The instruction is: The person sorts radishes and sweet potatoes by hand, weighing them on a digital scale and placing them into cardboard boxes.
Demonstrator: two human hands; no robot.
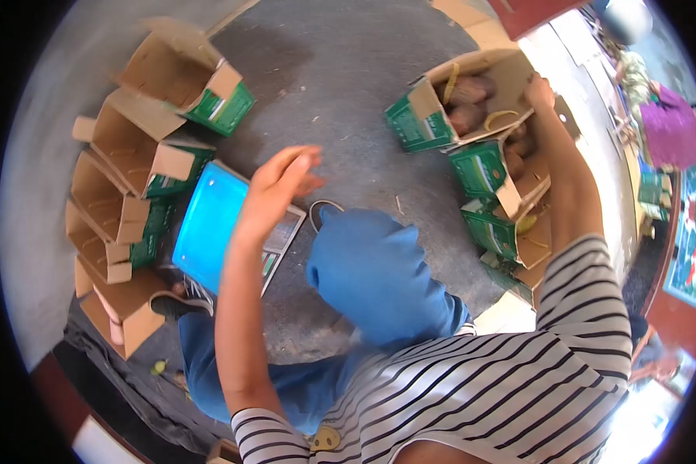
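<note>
Dark grey floor [348, 100] spreads from the middle of the view up to 12 o'clock. Between 1 and 2 o'clock stands an open brown cardboard box with a green printed front [419, 124], holding rounded reddish-brown produce [470, 90] and curved yellow strips [501, 119]. At 2 o'clock the right hand [540, 91] is at that box's outer edge, its fingers bent; whether they pinch the cardboard I cannot tell. Similar green-fronted boxes [478, 170] line up just beside it, down towards 4 o'clock.

Near the middle, towards 10 o'clock, the left hand [286, 179] is raised and blurred, fingers loosely bent and apart. Next to it, at 9 o'clock, a bright blue rectangular tray [209, 224] sits on a pale grey device with a panel [288, 232]. Beyond that, a curving row of open brown-and-green cardboard boxes [124, 147] runs from 8 to nearly 11 o'clock. Towards 3 o'clock, well apart, is a person in a purple top [669, 131].
</note>
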